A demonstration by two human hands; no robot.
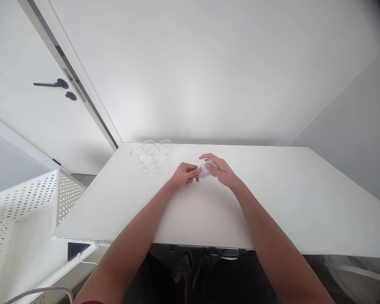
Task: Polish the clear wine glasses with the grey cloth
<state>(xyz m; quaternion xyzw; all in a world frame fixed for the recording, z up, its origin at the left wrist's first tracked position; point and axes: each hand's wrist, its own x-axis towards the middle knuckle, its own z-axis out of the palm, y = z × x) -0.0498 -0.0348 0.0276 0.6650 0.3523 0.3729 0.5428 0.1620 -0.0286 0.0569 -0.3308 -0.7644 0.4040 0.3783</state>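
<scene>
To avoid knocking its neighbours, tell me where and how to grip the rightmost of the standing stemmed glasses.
Grip the rightmost glass by its stem, below the bowl, probably coming from the right. It looks upright, with the narrow stem under a wider bowl, and the other glasses stand to its left, crowding that side.

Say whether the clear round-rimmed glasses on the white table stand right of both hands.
No, the clear round-rimmed glasses stand left of the left hand.

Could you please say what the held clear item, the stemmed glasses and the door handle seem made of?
Held clear item and stemmed glasses: smooth, glossy glass or clear plastic, being see-through with bright highlights. Door handle: perhaps metal, given its slim lever; matte black finish.
</scene>
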